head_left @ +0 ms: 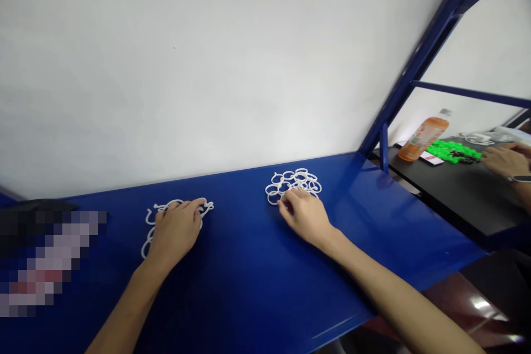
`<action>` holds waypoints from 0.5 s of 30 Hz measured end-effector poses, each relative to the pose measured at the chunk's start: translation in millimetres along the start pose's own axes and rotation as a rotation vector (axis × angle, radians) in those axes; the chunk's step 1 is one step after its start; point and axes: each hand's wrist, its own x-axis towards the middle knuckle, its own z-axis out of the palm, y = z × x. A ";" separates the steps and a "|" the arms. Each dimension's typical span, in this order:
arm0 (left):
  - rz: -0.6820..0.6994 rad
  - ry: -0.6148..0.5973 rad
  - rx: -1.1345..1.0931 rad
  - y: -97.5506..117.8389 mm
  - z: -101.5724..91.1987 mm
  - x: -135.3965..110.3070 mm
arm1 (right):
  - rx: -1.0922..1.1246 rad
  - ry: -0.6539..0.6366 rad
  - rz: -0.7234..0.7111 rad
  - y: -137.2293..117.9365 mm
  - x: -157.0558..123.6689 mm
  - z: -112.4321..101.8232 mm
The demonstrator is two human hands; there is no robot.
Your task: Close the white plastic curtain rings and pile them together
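On the blue table (244, 265), my left hand (176, 229) lies palm down over a loose group of white plastic rings (146, 249), some of them open like hooks. Its fingers are apart, and white ring ends stick out past the fingertips. Farther right, a denser pile of overlapping white rings (302, 178) sits near the back edge. My right hand (306, 213) reaches into the near side of that pile, its thumb and forefinger bent together at a ring. The other right fingertips are hidden among the rings.
A white wall (207, 77) rises behind the table. Dark cloth (37, 218) lies at the left, beside a blurred-out patch. Past the blue metal frame (404, 74), a black table (448, 193) holds an orange drink bottle (425, 135), green pieces (452, 151) and another person's hands (506, 160).
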 end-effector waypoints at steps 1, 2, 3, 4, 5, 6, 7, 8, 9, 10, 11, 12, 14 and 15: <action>-0.002 0.001 -0.002 0.5 -1.5 -0.5 | 0.018 -0.022 -0.054 -3.1 -2.6 2.5; -0.007 0.008 0.002 1.3 -3.7 -1.1 | 0.034 -0.045 -0.103 -5.8 -4.6 5.1; -0.014 0.025 0.013 2.4 -6.4 -1.8 | 0.052 -0.064 -0.147 -7.9 -6.2 7.5; -0.023 0.050 0.025 3.7 -9.3 -2.4 | 0.073 -0.080 -0.186 -9.4 -7.5 9.5; -0.028 0.079 0.035 5.1 -12.0 -3.0 | 0.098 -0.092 -0.221 -10.5 -8.7 11.0; -0.030 0.108 0.039 6.3 -14.1 -3.4 | 0.125 -0.101 -0.252 -11.1 -9.7 12.0; -0.026 0.132 0.040 7.2 -15.3 -3.7 | 0.152 -0.106 -0.279 -11.4 -10.6 12.6; -0.019 0.146 0.039 7.6 -15.2 -3.8 | 0.176 -0.109 -0.302 -11.4 -11.4 13.0; -0.007 0.150 0.042 7.4 -13.9 -3.9 | 0.195 -0.108 -0.319 -11.2 -11.9 13.2; 0.006 0.141 0.051 6.9 -11.5 -3.9 | 0.209 -0.108 -0.330 -10.9 -12.2 13.5; 0.019 0.122 0.063 5.9 -8.4 -3.9 | 0.217 -0.108 -0.336 -10.5 -12.3 13.8; 0.031 0.098 0.073 4.9 -5.1 -3.9 | 0.222 -0.112 -0.339 -10.1 -12.1 14.2; 0.045 0.059 0.082 3.5 -0.7 -4.1 | 0.228 -0.130 -0.341 -9.3 -11.5 15.3; 0.048 0.056 0.084 3.4 -0.5 -4.3 | 0.231 -0.141 -0.343 -9.0 -11.1 15.8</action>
